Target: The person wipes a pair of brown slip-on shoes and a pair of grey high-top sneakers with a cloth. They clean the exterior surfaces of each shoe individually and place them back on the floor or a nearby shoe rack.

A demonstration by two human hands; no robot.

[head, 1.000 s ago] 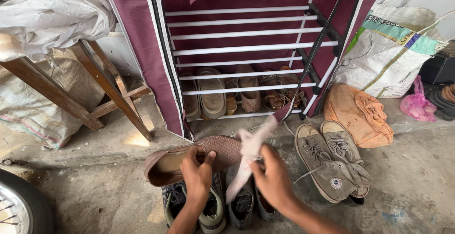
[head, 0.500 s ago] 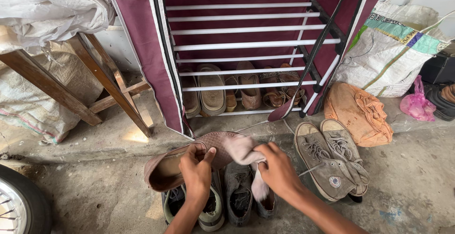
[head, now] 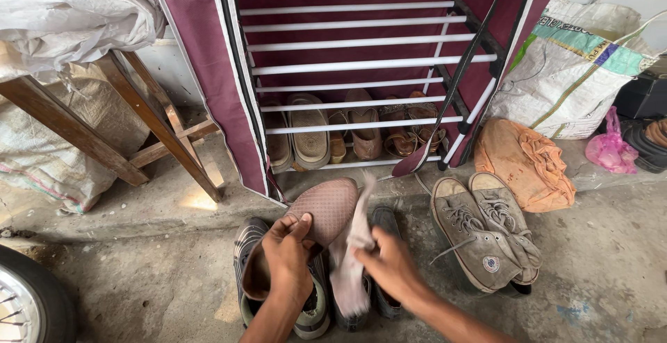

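Head view, lower centre of the frame: the left hand (head: pixel 288 263) has its fingers clamped around a brown slip-on shoe (head: pixel 316 221), light and probably flexible, best held at its opening. The right hand (head: pixel 389 268) pinches a soft, limp cloth (head: pixel 351 260) against the shoe's side.

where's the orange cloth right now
In the head view, the orange cloth lies crumpled on the floor at right, behind the grey sneakers and below the woven sack.
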